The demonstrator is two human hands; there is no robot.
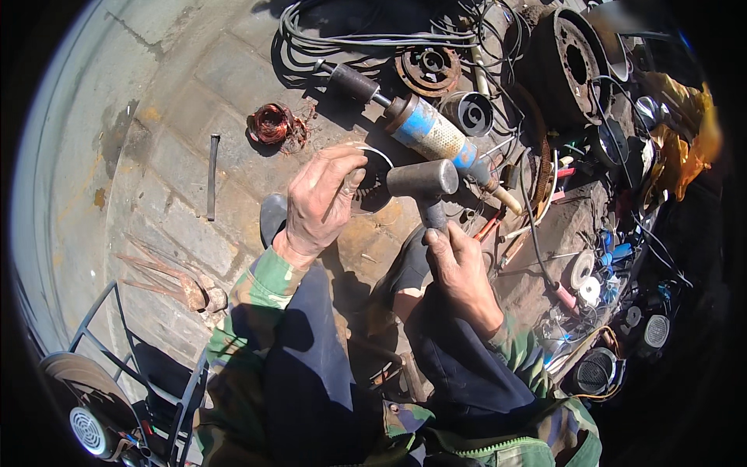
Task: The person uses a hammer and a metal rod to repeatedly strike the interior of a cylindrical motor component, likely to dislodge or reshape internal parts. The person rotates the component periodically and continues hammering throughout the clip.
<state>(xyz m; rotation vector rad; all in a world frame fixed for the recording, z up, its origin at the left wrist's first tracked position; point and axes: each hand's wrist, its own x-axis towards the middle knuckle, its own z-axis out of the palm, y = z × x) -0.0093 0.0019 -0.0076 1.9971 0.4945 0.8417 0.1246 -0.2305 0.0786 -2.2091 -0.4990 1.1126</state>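
My left hand (319, 198) pinches the thin shiny rim of a round metal piece (377, 180) with a dark inside; whatever else its fingers hold is hidden. My right hand (459, 276) grips the shaft of a steel hammer (416, 180), whose cylindrical head is raised just right of that piece. Behind the hammer lies a blue-and-tan cylindrical tool (430, 136) with a dark sleeve on a steel rod at one end and a pale handle at the other.
Coiled copper wire (272, 124), a steel bar (212, 177) and rusty tongs (189, 288) lie on the paving. Black cables (373, 39), a wheel rim (572, 62) and scattered parts (603, 276) crowd the back and right. A metal frame (156, 373) stands at lower left.
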